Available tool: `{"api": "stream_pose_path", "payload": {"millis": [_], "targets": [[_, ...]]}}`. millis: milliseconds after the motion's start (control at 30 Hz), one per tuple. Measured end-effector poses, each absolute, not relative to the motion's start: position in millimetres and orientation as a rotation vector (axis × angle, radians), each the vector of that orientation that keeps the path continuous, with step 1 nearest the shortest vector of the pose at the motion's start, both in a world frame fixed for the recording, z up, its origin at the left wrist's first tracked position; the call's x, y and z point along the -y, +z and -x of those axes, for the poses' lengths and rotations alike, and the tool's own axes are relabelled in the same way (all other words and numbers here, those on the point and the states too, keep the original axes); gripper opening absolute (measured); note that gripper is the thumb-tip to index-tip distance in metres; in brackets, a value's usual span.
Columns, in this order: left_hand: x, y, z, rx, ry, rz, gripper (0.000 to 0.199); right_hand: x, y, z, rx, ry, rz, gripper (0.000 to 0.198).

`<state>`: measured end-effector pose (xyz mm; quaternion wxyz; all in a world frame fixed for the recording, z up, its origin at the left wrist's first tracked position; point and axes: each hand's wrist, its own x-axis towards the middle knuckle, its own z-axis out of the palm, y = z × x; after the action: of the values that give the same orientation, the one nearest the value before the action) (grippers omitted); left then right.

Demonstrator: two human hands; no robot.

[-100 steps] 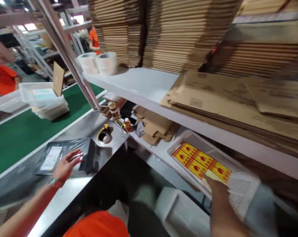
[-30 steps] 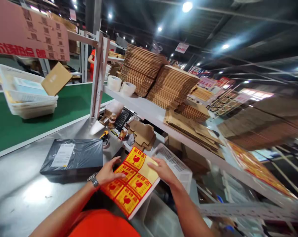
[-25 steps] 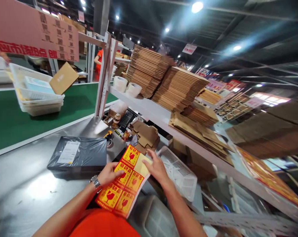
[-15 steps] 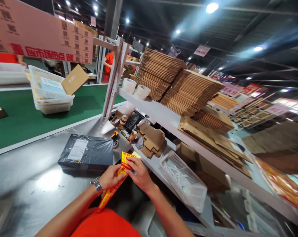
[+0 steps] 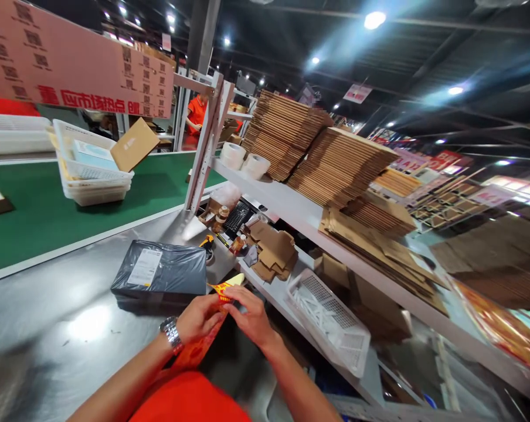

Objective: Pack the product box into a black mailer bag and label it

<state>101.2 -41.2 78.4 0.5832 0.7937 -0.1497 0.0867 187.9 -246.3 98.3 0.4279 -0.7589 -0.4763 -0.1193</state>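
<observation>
Pinching the sticker sheet [image 5: 212, 319] between both hands: left hand [image 5: 199, 317] grips its middle, right hand [image 5: 251, 317] nips the top corner. Sheet sits edge-on just above the steel table [image 5: 49, 328], beside the black parcel [image 5: 162, 273]. Long axis runs from chest up toward the shelf [image 5: 291, 208].

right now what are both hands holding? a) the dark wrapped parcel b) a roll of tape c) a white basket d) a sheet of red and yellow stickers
d: the left hand and right hand pinch the sheet of red and yellow stickers between them, just in front of the dark wrapped parcel.
</observation>
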Motion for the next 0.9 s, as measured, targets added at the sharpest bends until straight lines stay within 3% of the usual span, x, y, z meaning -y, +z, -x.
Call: {"api": "stream_pose_path", "payload": {"millis": [133, 433, 600, 900], "targets": [[40.0, 82.0, -94.0, 0.314, 0.178, -1.899, 0.041, 241.1, 100.3, -181.0, 1.265, -0.377, 1.908, 0.035], [38.8, 75.0, -85.6, 0.246, 0.199, -1.9, 0.026, 229.5, 102.7, -173.9, 1.324, -0.358, 1.935, 0.022], [37.0, 72.3, -83.4, 0.214, 0.236, -1.913, 0.02, 222.4, 100.6, -166.9, 1.318, -0.388, 1.966, 0.025], [13.9, 69.6, -78.5, 0.183, 0.146, -1.965, 0.018, 201.0, 93.8, -155.2, 0.92, 0.028, 1.917, 0.03]]}}
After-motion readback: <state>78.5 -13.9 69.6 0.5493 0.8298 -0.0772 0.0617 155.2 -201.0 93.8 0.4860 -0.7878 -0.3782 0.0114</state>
